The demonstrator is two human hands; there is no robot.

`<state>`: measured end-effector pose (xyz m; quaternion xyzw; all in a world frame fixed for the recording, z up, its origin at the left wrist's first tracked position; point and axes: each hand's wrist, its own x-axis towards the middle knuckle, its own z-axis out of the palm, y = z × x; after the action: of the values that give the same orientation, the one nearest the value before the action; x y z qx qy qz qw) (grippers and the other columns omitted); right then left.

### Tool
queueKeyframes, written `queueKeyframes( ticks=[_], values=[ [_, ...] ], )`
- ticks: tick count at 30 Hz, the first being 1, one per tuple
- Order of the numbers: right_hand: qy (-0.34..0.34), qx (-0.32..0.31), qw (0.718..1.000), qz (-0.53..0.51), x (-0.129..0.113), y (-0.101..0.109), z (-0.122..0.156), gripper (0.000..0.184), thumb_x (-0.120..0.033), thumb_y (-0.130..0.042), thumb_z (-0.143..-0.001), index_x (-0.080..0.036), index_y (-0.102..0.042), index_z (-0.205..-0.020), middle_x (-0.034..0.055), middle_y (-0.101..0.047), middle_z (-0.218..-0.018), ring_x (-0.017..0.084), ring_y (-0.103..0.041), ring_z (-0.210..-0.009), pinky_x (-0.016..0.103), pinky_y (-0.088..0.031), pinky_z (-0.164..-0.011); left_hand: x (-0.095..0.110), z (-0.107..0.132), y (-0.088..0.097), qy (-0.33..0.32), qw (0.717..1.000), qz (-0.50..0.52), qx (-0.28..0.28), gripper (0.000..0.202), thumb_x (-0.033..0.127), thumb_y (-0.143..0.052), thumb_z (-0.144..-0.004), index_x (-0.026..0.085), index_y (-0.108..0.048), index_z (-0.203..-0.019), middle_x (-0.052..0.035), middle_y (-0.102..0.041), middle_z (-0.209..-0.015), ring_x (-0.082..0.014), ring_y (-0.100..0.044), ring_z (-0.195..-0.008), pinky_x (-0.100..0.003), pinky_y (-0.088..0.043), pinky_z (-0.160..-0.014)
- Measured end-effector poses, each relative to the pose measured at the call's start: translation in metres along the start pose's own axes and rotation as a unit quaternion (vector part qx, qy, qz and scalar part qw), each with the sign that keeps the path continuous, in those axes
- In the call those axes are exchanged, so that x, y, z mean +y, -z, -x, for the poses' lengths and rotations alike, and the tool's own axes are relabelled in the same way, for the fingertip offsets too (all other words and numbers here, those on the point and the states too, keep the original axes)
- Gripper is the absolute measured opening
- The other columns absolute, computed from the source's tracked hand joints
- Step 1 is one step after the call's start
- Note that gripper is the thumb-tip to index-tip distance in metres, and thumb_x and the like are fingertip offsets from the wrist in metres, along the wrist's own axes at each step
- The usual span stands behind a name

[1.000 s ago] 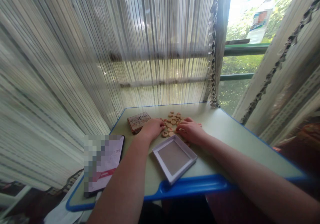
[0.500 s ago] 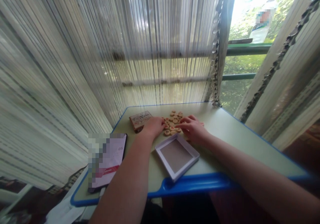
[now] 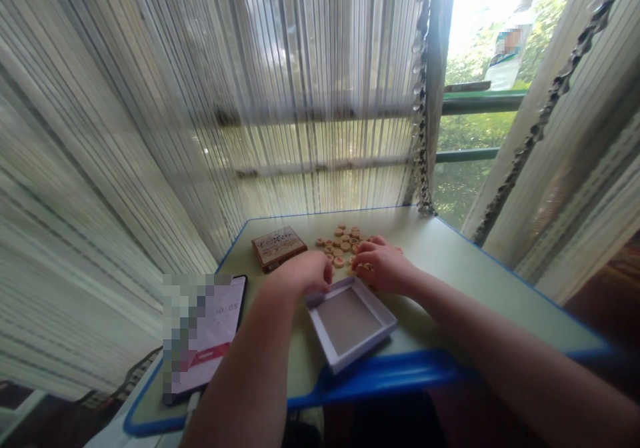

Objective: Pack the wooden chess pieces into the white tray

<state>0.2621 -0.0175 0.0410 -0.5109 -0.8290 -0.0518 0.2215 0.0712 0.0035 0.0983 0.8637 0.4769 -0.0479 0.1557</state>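
Observation:
My left hand (image 3: 311, 272) is closed at the back left corner of a shallow white box lid (image 3: 329, 347), fingers curled down; whatever lies inside them is hidden. The lid lies with its hollow side up and nothing in it. My right hand (image 3: 384, 267) rests over the right side of a spread of round wooden Chinese chess pieces (image 3: 345, 247), its bent fingers apart and touching some of them. Several pieces bear red or dark characters. Part of the spread is covered by the right hand.
A brown printed box (image 3: 279, 245) lies at the back left of the blue-edged table (image 3: 465, 268). On the left stands a phone or tablet (image 3: 220, 331) with a cable. Striped curtains hang behind, and a plastic bottle (image 3: 511, 45) stands by the window rail.
My left hand has moved from the chess pieces back toward me, to the lid's corner. My right hand has shifted slightly and its fingers have drawn in. The view has turned a little.

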Motion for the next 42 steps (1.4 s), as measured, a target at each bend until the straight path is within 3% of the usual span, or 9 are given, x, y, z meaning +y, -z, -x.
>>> queueKeyframes(
  ticks=[5, 14, 16, 20, 22, 26, 30, 36, 42],
  values=[
    [-0.008, 0.003, 1.0, -0.007, 0.003, -0.004, 0.001, 0.018, -0.035, -0.057, -0.079, -0.024, -0.07, -0.084, 0.0066, -0.061, -0.091, 0.022, -0.045, -0.09, 0.034, -0.04, -0.078, -0.007, -0.007, -0.002, -0.034, 0.997, 0.034, -0.062, 0.015, 0.022, -0.065, -0.058, 0.022, -0.069, -0.072, 0.0016, -0.067, -0.068, -0.0147, -0.058, -0.063, -0.022, -0.038, -0.052],
    [-0.046, 0.022, 0.998, -0.048, 0.007, -0.012, -0.002, 0.016, -0.036, -0.062, -0.074, -0.024, -0.071, -0.08, 0.0057, -0.061, -0.094, 0.021, -0.046, -0.094, 0.033, -0.04, -0.083, -0.004, -0.015, -0.008, -0.1, 0.981, 0.107, -0.124, 0.025, 0.039, -0.067, -0.059, 0.02, -0.07, -0.076, 0.0019, -0.066, -0.067, -0.0125, -0.057, -0.063, -0.02, -0.04, -0.054],
    [-0.035, 0.021, 0.998, -0.054, 0.009, -0.013, -0.002, 0.016, -0.037, -0.062, -0.075, -0.024, -0.071, -0.08, 0.0052, -0.062, -0.093, 0.021, -0.047, -0.092, 0.033, -0.04, -0.082, -0.003, -0.019, -0.01, -0.081, 0.983, 0.146, -0.077, 0.023, 0.037, -0.06, -0.066, 0.018, -0.069, -0.077, 0.0001, -0.065, -0.064, -0.0126, -0.058, -0.059, -0.021, -0.041, -0.053],
    [-0.021, 0.035, 0.997, -0.066, 0.014, -0.017, -0.003, 0.018, -0.035, -0.058, -0.08, -0.024, -0.072, -0.079, 0.0045, -0.063, -0.089, 0.02, -0.048, -0.089, 0.033, -0.038, -0.082, -0.001, -0.031, -0.016, -0.05, 0.977, 0.053, 0.201, 0.022, 0.031, -0.051, -0.072, 0.016, -0.067, -0.074, -0.0039, -0.065, -0.067, -0.0156, -0.059, -0.065, -0.025, -0.043, -0.06],
    [-0.014, 0.035, 0.997, -0.063, 0.015, -0.02, -0.004, 0.025, -0.034, -0.052, -0.084, -0.022, -0.071, -0.072, 0.0042, -0.063, -0.086, 0.019, -0.049, -0.086, 0.035, -0.036, -0.085, -0.002, -0.038, -0.02, -0.045, 0.964, -0.001, 0.262, 0.023, 0.03, -0.05, -0.073, 0.017, -0.067, -0.074, -0.0053, -0.066, -0.072, -0.0169, -0.06, -0.071, -0.026, -0.044, -0.065],
    [-0.013, 0.031, 0.998, -0.051, 0.015, -0.021, -0.004, 0.024, -0.034, -0.053, -0.083, -0.022, -0.071, -0.073, 0.0058, -0.063, -0.087, 0.021, -0.049, -0.089, 0.036, -0.036, -0.085, -0.012, -0.049, -0.029, -0.035, 0.955, -0.017, 0.293, 0.026, 0.028, -0.047, -0.075, 0.019, -0.069, -0.086, -0.0058, -0.067, -0.087, -0.0177, -0.06, -0.08, -0.027, -0.046, -0.075],
    [-0.017, 0.02, 0.998, -0.057, 0.015, -0.003, 0.0, 0.018, -0.031, -0.056, -0.08, -0.023, -0.072, -0.084, 0.0073, -0.063, -0.091, 0.021, -0.049, -0.087, 0.034, -0.039, -0.08, -0.02, -0.056, -0.033, -0.103, 0.954, -0.012, 0.281, 0.03, 0.02, -0.046, -0.076, 0.021, -0.07, -0.094, -0.0038, -0.067, -0.1, -0.0175, -0.057, -0.097, -0.028, -0.042, -0.092],
    [0.057, -0.118, 0.987, -0.095, 0.015, 0.038, 0.012, 0.017, -0.026, -0.065, -0.067, -0.022, -0.071, -0.083, 0.0041, -0.061, -0.087, 0.021, -0.051, -0.089, 0.037, -0.035, -0.089, -0.02, -0.058, -0.034, -0.143, 0.964, -0.014, 0.222, 0.03, 0.015, -0.045, -0.073, 0.022, -0.072, -0.083, -0.0005, -0.07, -0.093, -0.0161, -0.058, -0.096, -0.026, -0.042, -0.092],
    [0.054, -0.123, 0.988, -0.073, 0.013, 0.027, 0.015, 0.016, -0.028, -0.065, -0.066, -0.026, -0.072, -0.081, 0.0036, -0.06, -0.086, 0.021, -0.05, -0.088, 0.036, -0.038, -0.084, -0.02, -0.055, -0.033, -0.101, 0.967, -0.02, 0.231, 0.039, 0.008, -0.046, -0.07, 0.022, -0.069, -0.099, -0.0027, -0.068, -0.097, -0.0168, -0.057, -0.096, -0.026, -0.042, -0.09]
  ],
)
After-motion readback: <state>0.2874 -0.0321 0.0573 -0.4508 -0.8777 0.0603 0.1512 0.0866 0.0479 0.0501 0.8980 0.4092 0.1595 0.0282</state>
